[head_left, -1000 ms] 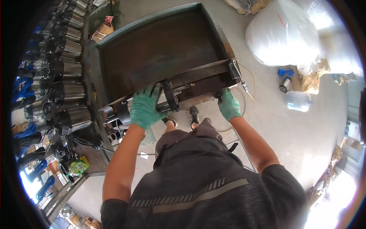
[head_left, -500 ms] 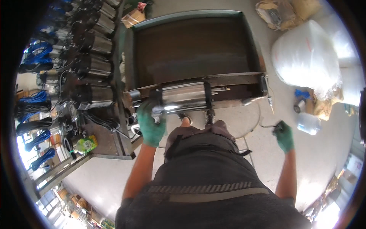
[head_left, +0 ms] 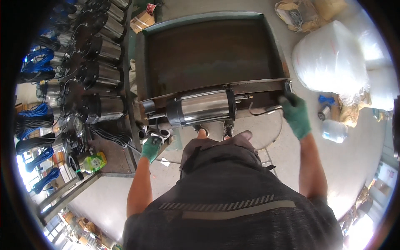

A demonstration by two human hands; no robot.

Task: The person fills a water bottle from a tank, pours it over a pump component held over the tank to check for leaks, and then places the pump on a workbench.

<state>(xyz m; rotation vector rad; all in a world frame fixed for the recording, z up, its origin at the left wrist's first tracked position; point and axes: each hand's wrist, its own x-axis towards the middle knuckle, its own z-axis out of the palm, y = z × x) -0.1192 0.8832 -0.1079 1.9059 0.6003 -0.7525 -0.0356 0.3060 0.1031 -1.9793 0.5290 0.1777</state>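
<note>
A shiny steel pump motor (head_left: 204, 106) with a black end collar lies across the front edge of a big dark metal tray table (head_left: 208, 54). My left hand (head_left: 151, 148), in a green glove, is below the motor's left end, fingers curled on small round metal fittings (head_left: 158, 133) at the bench corner. My right hand (head_left: 296, 115), also gloved, is at the tray's right front corner. It grips a black cable (head_left: 265, 111) that runs from the motor's right end.
Rows of similar steel motors (head_left: 102, 77) and blue cable coils (head_left: 35, 112) fill the bench on the left. A green packet (head_left: 92, 161) lies at its near end. White plastic-wrapped bundles (head_left: 329, 62), a water bottle (head_left: 334, 131) and cardboard stand on the floor to the right.
My left hand dropped from the motor down to the fittings at the bench corner. My right hand came up from low on the right to the tray's front right corner.
</note>
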